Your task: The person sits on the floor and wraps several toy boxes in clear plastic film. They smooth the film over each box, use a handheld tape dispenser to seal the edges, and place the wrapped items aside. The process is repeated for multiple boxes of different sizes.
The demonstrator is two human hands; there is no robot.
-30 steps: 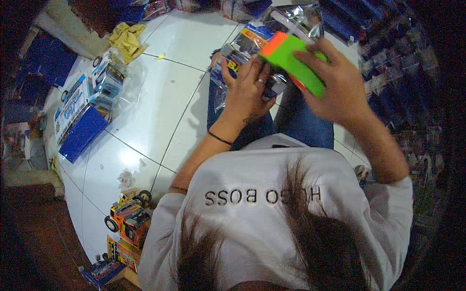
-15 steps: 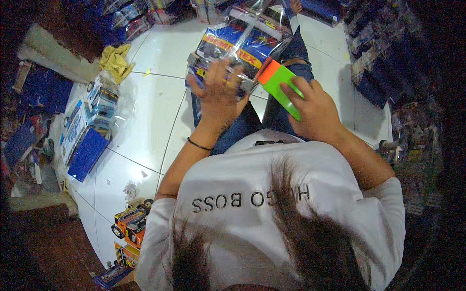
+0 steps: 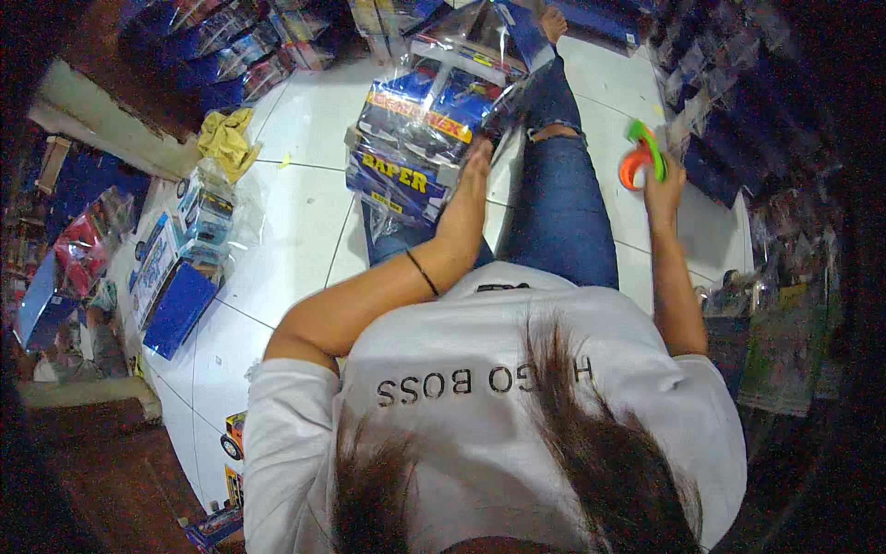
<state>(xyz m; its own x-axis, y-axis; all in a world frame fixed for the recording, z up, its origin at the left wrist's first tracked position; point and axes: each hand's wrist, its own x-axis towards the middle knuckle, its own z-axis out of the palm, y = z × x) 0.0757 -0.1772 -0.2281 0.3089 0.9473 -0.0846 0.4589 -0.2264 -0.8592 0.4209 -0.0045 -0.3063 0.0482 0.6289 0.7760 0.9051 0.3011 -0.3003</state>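
Observation:
A toy box (image 3: 397, 175) in blue, yellow and grey, wrapped in clear plastic, rests over my left leg in front of me. My left hand (image 3: 466, 198) lies along its right side, fingers stretched out and pressed flat against the wrapping. Off to the right, over the tiled floor, my right hand (image 3: 666, 192) grips a green and orange tape dispenser (image 3: 656, 159). Its orange ring faces left; the fingers are partly hidden behind it.
On the left floor lie a pale blue toy truck (image 3: 205, 210) in plastic and a dark blue box (image 3: 180, 309). A yellow cloth (image 3: 226, 143) is crumpled beyond them. Wrapped goods (image 3: 711, 166) line the right side. Part of an orange toy truck (image 3: 234, 437) shows by my left sleeve.
My right hand has carried the tape dispenser away from the box, out to the right. My left hand has slid from the box's front to its right side.

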